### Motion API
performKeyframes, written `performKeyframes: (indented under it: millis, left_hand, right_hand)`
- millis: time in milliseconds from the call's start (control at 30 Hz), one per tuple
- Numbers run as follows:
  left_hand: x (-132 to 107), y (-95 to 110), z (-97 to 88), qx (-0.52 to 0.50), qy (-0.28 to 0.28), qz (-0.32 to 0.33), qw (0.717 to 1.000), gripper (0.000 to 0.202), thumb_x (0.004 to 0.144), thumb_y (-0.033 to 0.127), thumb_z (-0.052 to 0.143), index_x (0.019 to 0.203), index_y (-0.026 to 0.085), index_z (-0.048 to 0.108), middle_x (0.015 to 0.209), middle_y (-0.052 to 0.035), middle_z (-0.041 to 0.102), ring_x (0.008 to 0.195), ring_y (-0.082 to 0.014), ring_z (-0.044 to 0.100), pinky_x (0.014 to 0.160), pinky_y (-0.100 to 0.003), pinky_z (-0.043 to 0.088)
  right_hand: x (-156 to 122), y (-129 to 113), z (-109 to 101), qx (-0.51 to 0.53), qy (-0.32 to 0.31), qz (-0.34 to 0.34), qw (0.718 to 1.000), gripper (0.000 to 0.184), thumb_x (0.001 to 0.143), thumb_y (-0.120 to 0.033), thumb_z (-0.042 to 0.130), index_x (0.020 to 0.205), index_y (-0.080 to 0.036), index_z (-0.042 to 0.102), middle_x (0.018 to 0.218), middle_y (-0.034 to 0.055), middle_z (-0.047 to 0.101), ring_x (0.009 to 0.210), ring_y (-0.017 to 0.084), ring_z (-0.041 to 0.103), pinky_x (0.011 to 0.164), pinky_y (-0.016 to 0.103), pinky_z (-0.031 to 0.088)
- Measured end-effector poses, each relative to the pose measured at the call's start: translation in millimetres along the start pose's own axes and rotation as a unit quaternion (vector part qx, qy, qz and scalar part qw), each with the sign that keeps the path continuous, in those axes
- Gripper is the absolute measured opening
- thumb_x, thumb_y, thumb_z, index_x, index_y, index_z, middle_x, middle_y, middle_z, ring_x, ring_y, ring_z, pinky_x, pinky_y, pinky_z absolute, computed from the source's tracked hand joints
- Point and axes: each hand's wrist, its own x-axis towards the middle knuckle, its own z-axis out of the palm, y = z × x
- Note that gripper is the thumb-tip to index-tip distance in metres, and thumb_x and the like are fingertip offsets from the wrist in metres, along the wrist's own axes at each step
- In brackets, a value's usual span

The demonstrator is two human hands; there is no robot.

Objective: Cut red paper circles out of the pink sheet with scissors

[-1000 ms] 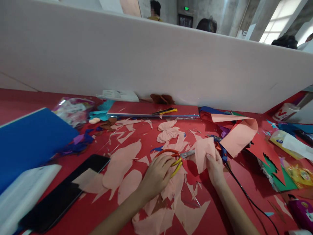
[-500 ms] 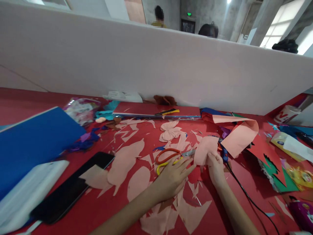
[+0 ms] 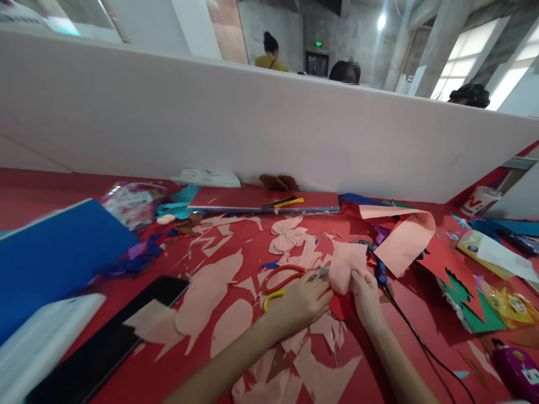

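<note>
Way open from above; partition blocks fwd, cord R, scissors nr L fingers.

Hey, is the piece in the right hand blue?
No, the right hand pinches a pale pink piece between its thumb and fingers.

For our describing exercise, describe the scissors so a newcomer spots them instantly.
Below the white partition is the red table. There, partly covered by the person's left hand, are the scissors. Unlike the flat pink scraps around them, they have one orange-red and one yellow handle loop.
</note>
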Motion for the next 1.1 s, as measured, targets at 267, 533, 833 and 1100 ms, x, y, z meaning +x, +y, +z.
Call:
performKeyframes:
  millis: [267, 533, 833, 1100]
  left_hand:
    - [-3, 3, 0.5, -0.078, 0.102, -0.079, 0.989, 0.025, 0.092, 0.013, 0.036, 0.082, 0.016, 0.060, 0.074, -0.0047, 0.062, 0.073, -0.0159, 0.057, 0.076, -0.033, 0.044]
    - [2, 7, -0.5, -0.351, 0.190, -0.294, 0.869, 0.022, 0.089, 0.023, 0.042, 0.082, 0.018, 0.062, 0.088, -0.0058, 0.064, 0.082, -0.0163, 0.060, 0.075, -0.032, 0.051]
    - [11, 15, 6.1, -0.509, 0.180, -0.414, 0.733, 0.026, 0.079, 0.038, 0.051, 0.066, 0.018, 0.058, 0.097, -0.0089, 0.060, 0.096, -0.0230, 0.057, 0.074, -0.034, 0.052]
    - [12, 11, 3.3, -0.521, 0.199, -0.400, 0.728, 0.020, 0.078, 0.031, 0.051, 0.064, 0.017, 0.055, 0.077, -0.0030, 0.057, 0.074, -0.0154, 0.052, 0.074, -0.029, 0.045]
  right_hand:
    - [1, -1, -1, 0.007, 0.040, 0.016, 0.999, 0.029, 0.060, -0.034, 0.072, 0.051, -0.018, 0.049, 0.046, -0.0081, 0.040, 0.043, 0.006, 0.032, 0.042, 0.020, 0.026]
    - [-3, -11, 5, 0.074, 0.074, 0.055, 0.993, 0.026, 0.056, -0.031, 0.075, 0.056, -0.019, 0.053, 0.049, -0.0064, 0.051, 0.044, 0.008, 0.046, 0.044, 0.020, 0.038]
    - [-22, -8, 24, 0.050, -0.083, 0.078, 0.992, 0.015, 0.062, -0.032, 0.070, 0.071, -0.020, 0.068, 0.070, 0.0010, 0.069, 0.058, 0.013, 0.058, 0.054, 0.023, 0.045]
    - [-21, -5, 18, 0.038, -0.110, 0.062, 0.991, 0.016, 0.065, -0.032, 0.071, 0.076, -0.021, 0.072, 0.076, 0.0007, 0.071, 0.070, 0.016, 0.063, 0.070, 0.027, 0.050]
